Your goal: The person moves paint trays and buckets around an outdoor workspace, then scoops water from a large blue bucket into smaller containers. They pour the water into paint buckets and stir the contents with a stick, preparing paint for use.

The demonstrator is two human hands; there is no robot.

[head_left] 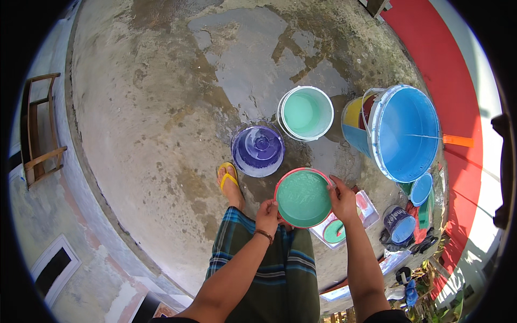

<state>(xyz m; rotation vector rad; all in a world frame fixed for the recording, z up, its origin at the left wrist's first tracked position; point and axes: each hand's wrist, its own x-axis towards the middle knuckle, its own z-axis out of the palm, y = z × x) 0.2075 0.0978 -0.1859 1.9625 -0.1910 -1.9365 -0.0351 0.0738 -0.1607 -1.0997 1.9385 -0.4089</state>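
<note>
A round basin with a pink rim, filled with rippling green liquid, is held level in front of my legs. My left hand is closed on its left edge, fingers at the rim. On the opposite side my right hand grips the edge, thumb toward the rim. Just beyond the basin, a glossy purple and whitish round piece with a raised knob in its middle sits on the wet ground. A white bucket holding pale green liquid stands behind it.
To the right is a large blue-lined bucket with an orange-handled tool. Small paint tubs and a white tray with green and pink items lie nearer. A wooden chair stands far left. The concrete is wet in patches.
</note>
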